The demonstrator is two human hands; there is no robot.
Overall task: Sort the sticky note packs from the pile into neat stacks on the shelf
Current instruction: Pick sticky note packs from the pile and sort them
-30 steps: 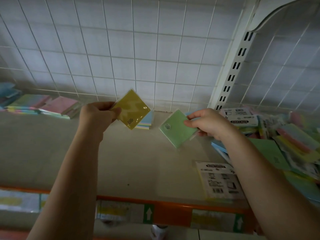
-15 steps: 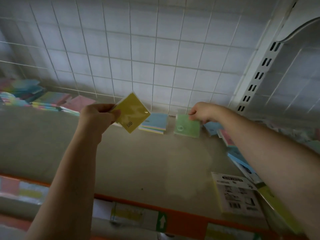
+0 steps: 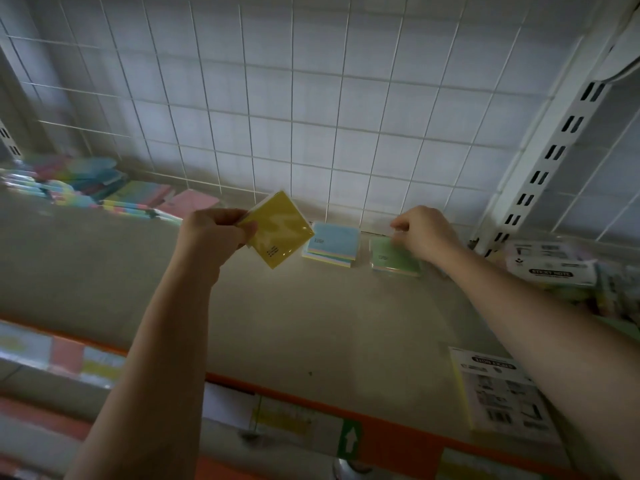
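The left hand [image 3: 214, 237] holds a square yellow sticky note pack in shiny clear wrap [image 3: 277, 233] up in the air, tilted like a diamond. Its grip pinches the pack's left corner with curled fingers and thumb. The right hand [image 3: 420, 233] reaches to the far side of the flat grey shelf [image 3: 311, 323]. Its curled fingers rest on the far right corner of a square green sticky note pack [image 3: 393, 258] that lies flat there. Just left of the green one sits a small stack with a blue sticky note pack on top [image 3: 330, 244]. A messy pile of wrapped packs [image 3: 554, 268] lies at the right. A white wire grid [image 3: 311, 116] stands behind.
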